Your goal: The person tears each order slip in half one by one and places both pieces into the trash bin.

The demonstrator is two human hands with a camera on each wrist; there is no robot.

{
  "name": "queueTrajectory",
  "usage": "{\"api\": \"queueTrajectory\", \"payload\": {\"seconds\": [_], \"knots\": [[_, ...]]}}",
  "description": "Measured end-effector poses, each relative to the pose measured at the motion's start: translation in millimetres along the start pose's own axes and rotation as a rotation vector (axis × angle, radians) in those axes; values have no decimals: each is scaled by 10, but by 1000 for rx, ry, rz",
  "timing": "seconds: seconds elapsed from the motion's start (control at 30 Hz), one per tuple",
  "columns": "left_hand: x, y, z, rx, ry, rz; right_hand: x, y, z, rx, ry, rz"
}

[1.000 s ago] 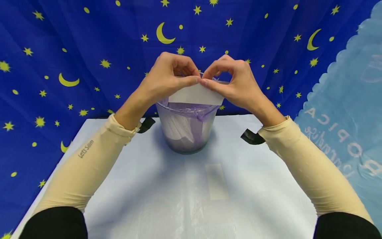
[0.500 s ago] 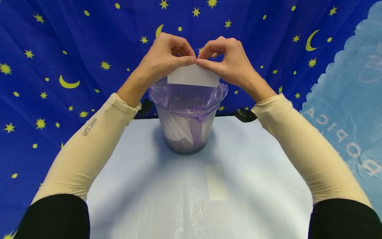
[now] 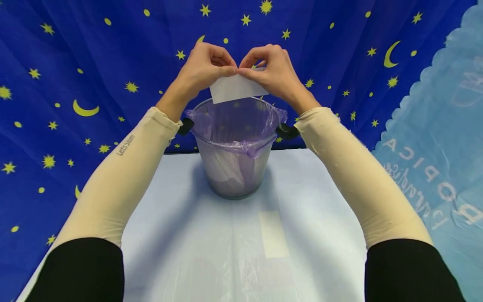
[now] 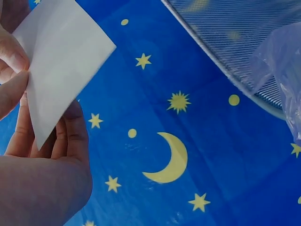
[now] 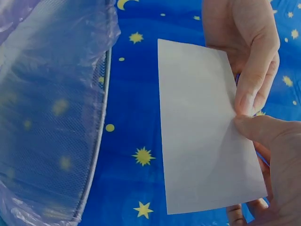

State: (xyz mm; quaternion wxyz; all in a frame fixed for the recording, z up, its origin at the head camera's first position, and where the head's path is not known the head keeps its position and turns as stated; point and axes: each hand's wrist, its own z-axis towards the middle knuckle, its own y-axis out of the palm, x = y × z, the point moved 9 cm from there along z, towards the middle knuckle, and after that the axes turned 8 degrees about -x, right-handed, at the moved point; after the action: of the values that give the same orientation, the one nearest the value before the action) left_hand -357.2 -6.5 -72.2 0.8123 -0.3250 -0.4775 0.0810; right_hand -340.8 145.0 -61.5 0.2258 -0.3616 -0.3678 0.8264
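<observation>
A blank white rectangular piece of paper (image 3: 234, 90) hangs between both hands, above the far rim of a mesh bin (image 3: 226, 174) in the head view. My left hand (image 3: 206, 63) pinches its upper edge between thumb and fingers. Right beside that grip, my right hand (image 3: 274, 70) pinches the same edge, the fingertips of both hands meeting. In the right wrist view the paper (image 5: 202, 132) is flat and uncreased, apart from the bin rim. A thin purple bag (image 3: 245, 148) lines the bin, folded over its rim and bunched at the front.
Another pale rectangular strip (image 3: 273, 235) lies flat on the light-blue table cover (image 3: 181, 251) in front of the bin. A blue cloth (image 3: 132, 54) with yellow stars and moons hangs behind. Light-blue lettered fabric (image 3: 434, 147) hangs at the right.
Both hands have risen with the paper from in front of the bin's mouth to above its far rim, then shifted slightly left. The paper has tilted, and the bin's mouth now shows.
</observation>
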Motion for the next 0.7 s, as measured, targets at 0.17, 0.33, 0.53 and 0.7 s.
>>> {"api": "queueTrajectory", "payload": {"seconds": [0.17, 0.33, 0.53, 0.7], "knots": [[-58, 21, 28, -9, -7, -4, 79, 50, 31, 4, 42, 26], [-32, 60, 34, -36, 18, 4, 146, 41, -2, 24, 84, 44], [-46, 101, 49, -39, 10, -4, 148, 25, -44, 56, 66, 22], [-69, 112, 57, -36, -14, -27, 114, 8, -76, 74, 49, 20]]}}
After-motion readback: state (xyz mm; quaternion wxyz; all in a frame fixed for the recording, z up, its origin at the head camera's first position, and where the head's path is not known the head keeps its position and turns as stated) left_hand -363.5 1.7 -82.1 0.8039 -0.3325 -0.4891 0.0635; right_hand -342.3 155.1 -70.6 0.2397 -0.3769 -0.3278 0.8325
